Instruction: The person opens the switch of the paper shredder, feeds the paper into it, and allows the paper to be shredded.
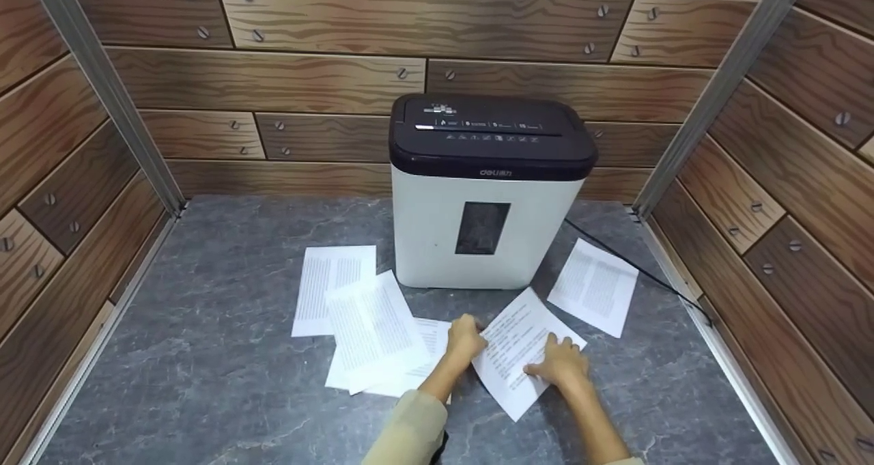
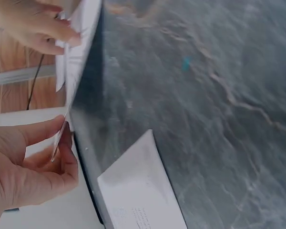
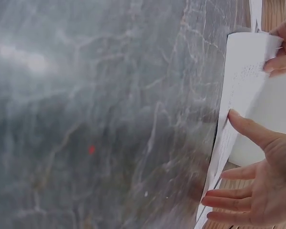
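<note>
A printed sheet of paper [image 1: 512, 342] is held over the floor in front of the paper shredder [image 1: 430, 226]. My left hand [image 1: 466, 341] pinches its left edge between thumb and fingers, as the left hand [image 2: 33, 167] shows in the left wrist view. On the sheet's right side, my right hand [image 1: 563, 364] rests with spread fingers. The right wrist view has this right hand [image 3: 267, 183] with its thumb tip on the page and the other fingers extended along its lower part. Lines of print face up on the sheet.
Several printed sheets [image 1: 375, 328] lie overlapping to the left. Another single sheet [image 1: 595, 287] lies to the right, beside a black power cord [image 1: 628, 260]. The shredder's dark top has a slot. Wood-patterned walls [image 1: 328, 82] enclose the grey marbled surface [image 1: 205, 315].
</note>
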Available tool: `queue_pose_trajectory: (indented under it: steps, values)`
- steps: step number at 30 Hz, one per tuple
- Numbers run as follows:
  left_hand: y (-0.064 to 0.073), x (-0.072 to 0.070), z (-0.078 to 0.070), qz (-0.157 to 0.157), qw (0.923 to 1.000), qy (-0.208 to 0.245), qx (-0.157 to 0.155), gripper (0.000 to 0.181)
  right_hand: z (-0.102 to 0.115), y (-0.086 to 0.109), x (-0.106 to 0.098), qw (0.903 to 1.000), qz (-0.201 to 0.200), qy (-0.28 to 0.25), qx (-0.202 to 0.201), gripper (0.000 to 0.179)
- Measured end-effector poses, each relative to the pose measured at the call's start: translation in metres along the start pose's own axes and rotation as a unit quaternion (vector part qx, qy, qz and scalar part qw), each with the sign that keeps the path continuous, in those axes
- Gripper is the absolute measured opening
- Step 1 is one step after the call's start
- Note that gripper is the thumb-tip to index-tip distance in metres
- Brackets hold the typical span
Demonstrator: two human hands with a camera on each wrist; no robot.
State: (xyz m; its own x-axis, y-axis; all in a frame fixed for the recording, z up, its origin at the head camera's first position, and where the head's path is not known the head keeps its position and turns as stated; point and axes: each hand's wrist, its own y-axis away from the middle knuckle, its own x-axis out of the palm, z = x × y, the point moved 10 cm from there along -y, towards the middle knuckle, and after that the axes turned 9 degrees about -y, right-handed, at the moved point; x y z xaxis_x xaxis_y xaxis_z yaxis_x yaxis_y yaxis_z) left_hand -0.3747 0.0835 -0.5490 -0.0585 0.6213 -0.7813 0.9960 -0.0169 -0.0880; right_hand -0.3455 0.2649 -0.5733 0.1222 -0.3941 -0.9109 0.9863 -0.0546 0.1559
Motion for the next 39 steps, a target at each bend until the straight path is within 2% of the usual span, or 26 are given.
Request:
queue_pose_trajectory:
  steps: [3, 5, 7, 8, 10, 12, 15, 17, 18, 19, 20, 21, 24, 25, 29, 32, 35, 36, 39]
  values:
    - [-0.002, -0.010, -0.001, -0.009, 0.9984, 0.052, 0.019, 0.018, -0.002, -0.002, -0.008, 0.9983, -0.029, -0.050, 0.002, 0.075]
    - [-0.002, -0.014, -0.002, -0.015, 0.9965, 0.076, 0.030, 0.018, -0.008, -0.004, -0.016, 0.9916, -0.063, -0.113, 0.009, 0.072]
    - [-0.003, -0.019, -0.002, -0.019, 0.9944, 0.095, 0.042, 0.019, -0.016, -0.005, -0.024, 0.9746, -0.099, -0.199, 0.025, 0.072]
    - [-0.003, -0.021, -0.003, -0.021, 0.9931, 0.104, 0.050, 0.019, -0.020, -0.006, -0.028, 0.9609, -0.117, -0.249, 0.033, 0.074]
    - [-0.003, -0.024, -0.003, -0.019, 0.9905, 0.123, 0.059, 0.018, -0.030, -0.006, -0.031, 0.9226, -0.142, -0.354, 0.056, 0.077]
    - [-0.004, -0.026, -0.003, -0.019, 0.9870, 0.146, 0.065, 0.018, -0.036, -0.006, -0.029, 0.8736, -0.142, -0.459, 0.079, 0.077]
    - [-0.005, -0.030, -0.002, -0.023, 0.9805, 0.184, 0.067, 0.017, -0.038, -0.006, -0.017, 0.7950, -0.107, -0.587, 0.107, 0.070]
    - [-0.006, -0.033, 0.000, -0.027, 0.9767, 0.203, 0.063, 0.017, -0.037, -0.004, -0.008, 0.7529, -0.084, -0.641, 0.124, 0.061]
    - [-0.006, -0.034, 0.001, -0.030, 0.9755, 0.209, 0.062, 0.017, -0.036, -0.004, -0.005, 0.7348, -0.078, -0.662, 0.126, 0.057]
    - [-0.006, -0.036, 0.001, -0.031, 0.9750, 0.212, 0.060, 0.017, -0.036, -0.004, -0.004, 0.7230, -0.075, -0.675, 0.128, 0.052]
    - [-0.006, -0.037, 0.002, -0.032, 0.9750, 0.212, 0.058, 0.017, -0.035, -0.003, -0.003, 0.7130, -0.078, -0.686, 0.125, 0.046]
    - [-0.007, -0.037, 0.003, -0.031, 0.9753, 0.211, 0.057, 0.017, -0.036, -0.004, -0.004, 0.7076, -0.086, -0.691, 0.121, 0.041]
    - [-0.008, -0.039, 0.004, -0.021, 0.9769, 0.205, 0.057, 0.018, -0.037, -0.006, -0.010, 0.7051, -0.121, -0.693, 0.092, 0.025]
    - [-0.008, -0.040, 0.004, -0.016, 0.9768, 0.206, 0.056, 0.018, -0.037, -0.007, -0.012, 0.7095, -0.131, -0.688, 0.081, 0.020]
    - [-0.012, -0.047, 0.004, -0.014, 0.9738, 0.219, 0.059, 0.017, -0.028, -0.005, -0.028, 0.7476, -0.154, -0.644, 0.052, 0.020]
    - [-0.014, -0.058, 0.002, -0.038, 0.9736, 0.215, 0.067, 0.014, -0.015, 0.001, -0.043, 0.7737, -0.168, -0.610, 0.037, 0.027]
    - [-0.014, -0.068, 0.001, -0.072, 0.9737, 0.205, 0.071, 0.010, -0.008, 0.005, -0.055, 0.7909, -0.195, -0.580, 0.024, 0.026]
    - [-0.014, -0.070, 0.001, -0.082, 0.9735, 0.202, 0.069, 0.010, -0.006, 0.006, -0.059, 0.7993, -0.208, -0.563, 0.017, 0.026]
    - [-0.012, -0.078, 0.001, -0.111, 0.9718, 0.197, 0.067, 0.008, 0.002, 0.011, -0.074, 0.8319, -0.256, -0.492, -0.008, 0.021]
